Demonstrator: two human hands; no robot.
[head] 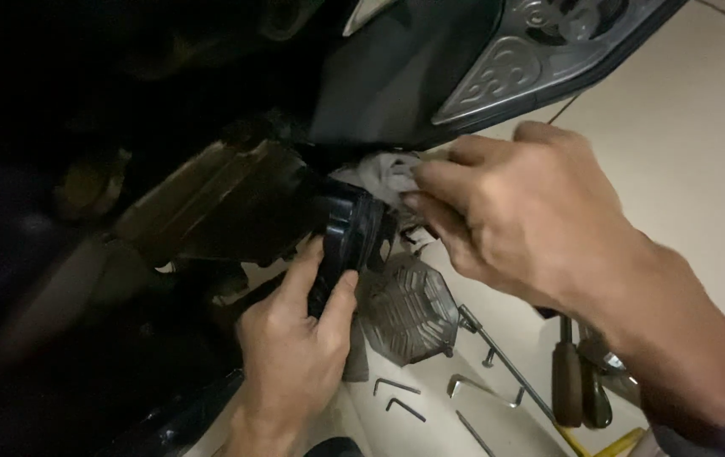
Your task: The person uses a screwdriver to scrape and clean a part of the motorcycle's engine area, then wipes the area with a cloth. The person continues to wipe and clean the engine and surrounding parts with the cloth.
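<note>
My left hand [293,338] grips a black plastic housing [347,235] that sticks out from the dark underside of a scooter [210,195]. Thumb and fingers wrap its lower edge. My right hand [515,207] comes in from the right and pinches a crumpled light grey rag [379,176], pressing it against the top of the housing. Just below the housing lies a dark hexagon-shaped mesh cover [406,306] on the floor.
Pale tiled floor [701,152] holds loose tools: hex keys [396,398], a long T-handle wrench [502,360], dark-handled screwdrivers [567,372] and a yellow-handled tool [620,442]. The scooter's footboard with patterned metal plate [506,72] overhangs at the top. The left side is dark.
</note>
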